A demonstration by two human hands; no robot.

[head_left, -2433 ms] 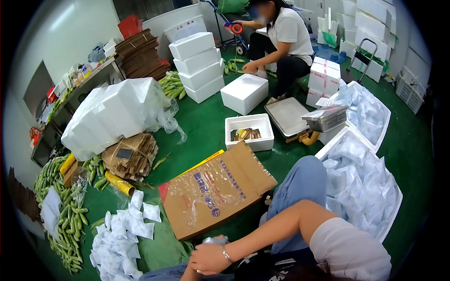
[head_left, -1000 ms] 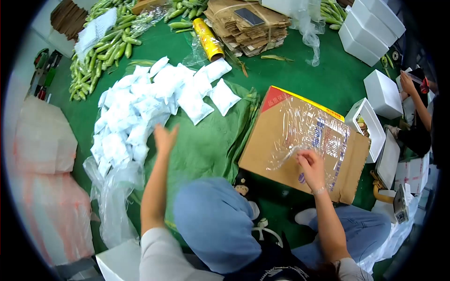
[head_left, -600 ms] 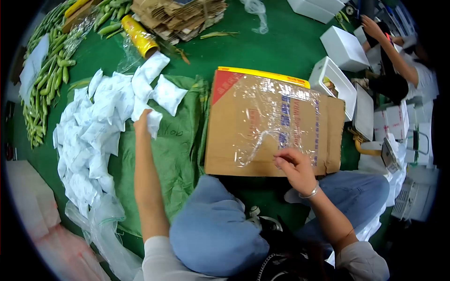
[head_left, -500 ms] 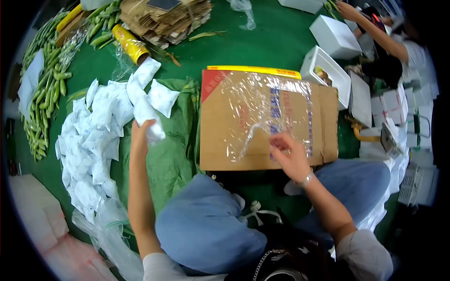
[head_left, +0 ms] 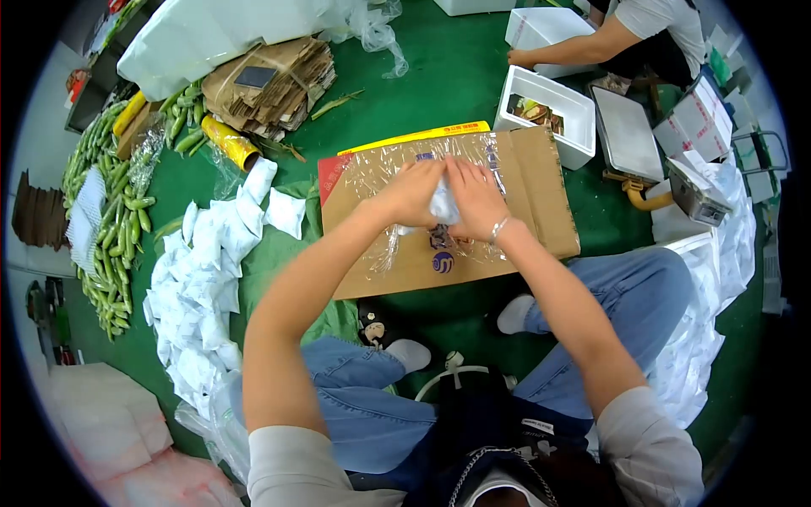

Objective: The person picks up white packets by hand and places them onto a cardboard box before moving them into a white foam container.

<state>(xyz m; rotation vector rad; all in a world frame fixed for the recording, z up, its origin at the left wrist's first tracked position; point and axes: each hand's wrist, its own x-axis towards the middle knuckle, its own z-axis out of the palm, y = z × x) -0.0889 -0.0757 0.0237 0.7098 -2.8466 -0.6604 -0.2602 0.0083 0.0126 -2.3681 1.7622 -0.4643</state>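
Both of my hands meet over a cardboard box [head_left: 524, 198] with clear plastic film [head_left: 384, 249] lying on its top. A small white packet [head_left: 444, 204], which looks like an ice pack, shows between them. My left hand [head_left: 412, 194] presses on it from the left, fingers bent together. From the other side my right hand [head_left: 475, 198] closes on it, with a bracelet at the wrist. The fingers partly hide the packet. To the left, a heap of similar white packets [head_left: 203, 279] lies partly on a green woven sack [head_left: 287, 262].
Beyond the box stands an open white foam box [head_left: 583, 139] with contents inside. Another person's arm [head_left: 583, 51] reaches over a second foam box [head_left: 541, 29]. A scale [head_left: 625, 131] is at right. Green corn ears [head_left: 110, 253] and flattened cardboard [head_left: 274, 89] lie at left.
My left hand has carried a white packet from the heap's side to above the box. My right hand has come to meet it. The view has shifted, and the other person's arm has moved.
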